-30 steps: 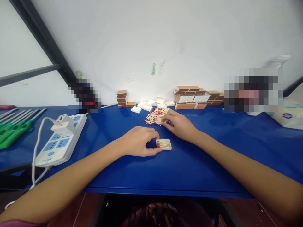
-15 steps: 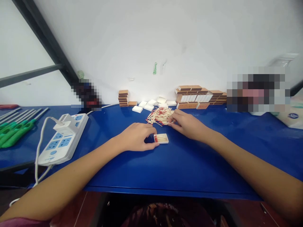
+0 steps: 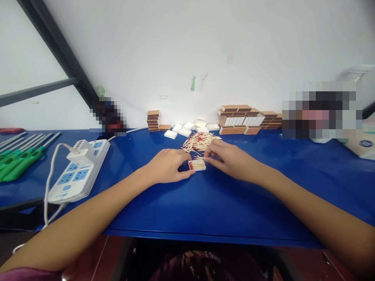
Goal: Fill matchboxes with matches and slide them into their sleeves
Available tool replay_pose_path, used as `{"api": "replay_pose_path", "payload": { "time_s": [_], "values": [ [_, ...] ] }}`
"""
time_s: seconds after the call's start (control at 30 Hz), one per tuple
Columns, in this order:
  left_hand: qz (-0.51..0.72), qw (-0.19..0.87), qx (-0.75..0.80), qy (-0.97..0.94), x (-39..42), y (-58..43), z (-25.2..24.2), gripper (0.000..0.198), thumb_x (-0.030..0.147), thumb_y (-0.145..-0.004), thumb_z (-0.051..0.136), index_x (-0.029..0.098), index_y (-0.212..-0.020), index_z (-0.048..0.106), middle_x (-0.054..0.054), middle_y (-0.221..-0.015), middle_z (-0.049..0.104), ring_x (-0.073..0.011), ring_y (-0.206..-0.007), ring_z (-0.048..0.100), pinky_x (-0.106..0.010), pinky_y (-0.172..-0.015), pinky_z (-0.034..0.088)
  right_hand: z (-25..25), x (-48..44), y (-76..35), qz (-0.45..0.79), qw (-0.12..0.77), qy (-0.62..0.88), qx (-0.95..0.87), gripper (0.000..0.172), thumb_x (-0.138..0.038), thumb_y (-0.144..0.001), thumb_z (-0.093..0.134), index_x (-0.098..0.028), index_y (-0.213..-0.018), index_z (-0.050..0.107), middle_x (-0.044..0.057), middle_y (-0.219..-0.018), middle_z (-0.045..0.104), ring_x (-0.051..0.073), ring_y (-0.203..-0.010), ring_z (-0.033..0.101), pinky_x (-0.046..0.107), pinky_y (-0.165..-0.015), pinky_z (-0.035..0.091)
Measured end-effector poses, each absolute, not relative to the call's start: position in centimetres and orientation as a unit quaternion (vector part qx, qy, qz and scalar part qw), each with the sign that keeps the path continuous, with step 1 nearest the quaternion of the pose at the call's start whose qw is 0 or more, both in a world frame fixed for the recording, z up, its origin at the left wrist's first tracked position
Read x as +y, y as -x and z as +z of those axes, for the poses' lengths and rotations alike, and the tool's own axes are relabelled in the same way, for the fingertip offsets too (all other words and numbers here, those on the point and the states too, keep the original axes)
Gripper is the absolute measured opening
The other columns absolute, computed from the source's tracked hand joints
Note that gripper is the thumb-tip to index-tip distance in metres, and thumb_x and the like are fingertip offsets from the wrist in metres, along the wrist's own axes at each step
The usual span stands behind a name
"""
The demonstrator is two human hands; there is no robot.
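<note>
My left hand [image 3: 171,166] grips the left end of a small white matchbox tray [image 3: 200,169] between thumb and fingers. Red-headed matches lie side by side in the tray, heads to the left. Just right of and above it, my right hand [image 3: 224,155] pinches matches [image 3: 199,157] by their plain ends, red heads pointing left, over the tray's far edge. Behind both hands spreads a loose pile of matches [image 3: 199,141]. Several white trays [image 3: 184,132] lie behind the pile against the wall.
Matchboxes stand in a stack [image 3: 153,121] at back left and in a larger stack [image 3: 238,120] at back right. A power strip [image 3: 79,175] with a plugged-in adapter and cable lies left, beside green-handled tools [image 3: 23,160]. The blue table's front edge [image 3: 205,237] runs below my arms.
My right hand has moved left from the pile's edge to the tray, bringing matches with it. My left hand and the tray have shifted slightly up the view.
</note>
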State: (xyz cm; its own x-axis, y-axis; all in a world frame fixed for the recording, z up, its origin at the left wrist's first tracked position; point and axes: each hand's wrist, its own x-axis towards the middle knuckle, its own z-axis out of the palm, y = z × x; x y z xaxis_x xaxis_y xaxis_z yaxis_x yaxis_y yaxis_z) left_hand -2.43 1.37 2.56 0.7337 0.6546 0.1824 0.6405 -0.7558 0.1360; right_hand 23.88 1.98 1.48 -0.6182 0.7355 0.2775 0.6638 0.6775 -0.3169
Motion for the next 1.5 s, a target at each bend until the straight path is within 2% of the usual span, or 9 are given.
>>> {"api": "replay_pose_path", "payload": {
  "time_s": [0.2, 0.5, 0.9, 1.13, 1.37, 1.5],
  "values": [
    [0.107, 0.041, 0.344, -0.932, 1.15, 2.28, 2.58, 0.030, 0.047, -0.098, 0.063, 0.019, -0.103, 0.072, -0.003, -0.087, 0.071, -0.0178, -0.073, 0.065, -0.030, -0.062, 0.040, 1.25, 1.35, -23.51, 0.088, 0.193, 0.364, -0.907, 0.014, -0.030, -0.104, 0.056, -0.021, -0.100, 0.066, 0.007, -0.101, 0.063, 0.019, -0.079, 0.059, 0.032, -0.070, 0.045],
    [0.103, 0.036, 0.345, -0.932, 1.05, 2.23, 2.65, 0.030, 0.047, -0.098, 0.064, 0.018, -0.099, 0.071, -0.005, -0.089, 0.072, -0.0183, -0.073, 0.065, -0.029, -0.062, 0.040, 1.28, 1.11, -23.36, 0.096, 0.189, 0.348, -0.913, 0.019, -0.031, -0.105, 0.055, -0.021, -0.102, 0.071, 0.008, -0.099, 0.064, 0.019, -0.079, 0.060, 0.031, -0.069, 0.044],
    [0.101, 0.038, 0.342, -0.933, 1.09, 2.24, 2.64, 0.031, 0.047, -0.098, 0.063, 0.018, -0.101, 0.071, -0.004, -0.089, 0.072, -0.0182, -0.073, 0.065, -0.030, -0.062, 0.041, 1.11, 1.45, -23.34, 0.119, 0.196, 0.354, -0.907, 0.014, -0.025, -0.106, 0.050, -0.022, -0.099, 0.061, 0.008, -0.101, 0.067, 0.020, -0.084, 0.062, 0.033, -0.074, 0.047],
    [0.105, 0.035, 0.339, -0.934, 1.11, 2.26, 2.55, 0.030, 0.047, -0.099, 0.063, 0.018, -0.100, 0.070, -0.003, -0.088, 0.071, -0.0178, -0.073, 0.066, -0.030, -0.061, 0.042, 1.12, 1.22, -23.27, 0.099, 0.204, 0.353, -0.908, 0.013, -0.026, -0.105, 0.052, -0.022, -0.098, 0.062, 0.008, -0.104, 0.066, 0.021, -0.086, 0.063, 0.033, -0.075, 0.047],
    [0.098, 0.028, 0.338, -0.936, 1.18, 2.27, 2.47, 0.031, 0.047, -0.099, 0.062, 0.018, -0.105, 0.071, -0.006, -0.094, 0.074, -0.0206, -0.081, 0.069, -0.030, -0.064, 0.044, 1.41, 1.34, -23.47, 0.085, 0.215, 0.372, -0.899, 0.011, -0.026, -0.103, 0.057, -0.021, -0.098, 0.065, 0.008, -0.103, 0.065, 0.020, -0.082, 0.061, 0.032, -0.072, 0.046],
    [0.100, 0.037, 0.344, -0.933, 1.07, 2.20, 2.57, 0.030, 0.047, -0.099, 0.063, 0.018, -0.102, 0.071, -0.005, -0.091, 0.073, -0.0192, -0.076, 0.067, -0.030, -0.063, 0.043, 1.11, 1.24, -23.19, 0.092, 0.216, 0.358, -0.904, 0.014, -0.027, -0.104, 0.056, -0.021, -0.099, 0.068, 0.008, -0.103, 0.066, 0.020, -0.083, 0.063, 0.033, -0.072, 0.047]
  ]
}}
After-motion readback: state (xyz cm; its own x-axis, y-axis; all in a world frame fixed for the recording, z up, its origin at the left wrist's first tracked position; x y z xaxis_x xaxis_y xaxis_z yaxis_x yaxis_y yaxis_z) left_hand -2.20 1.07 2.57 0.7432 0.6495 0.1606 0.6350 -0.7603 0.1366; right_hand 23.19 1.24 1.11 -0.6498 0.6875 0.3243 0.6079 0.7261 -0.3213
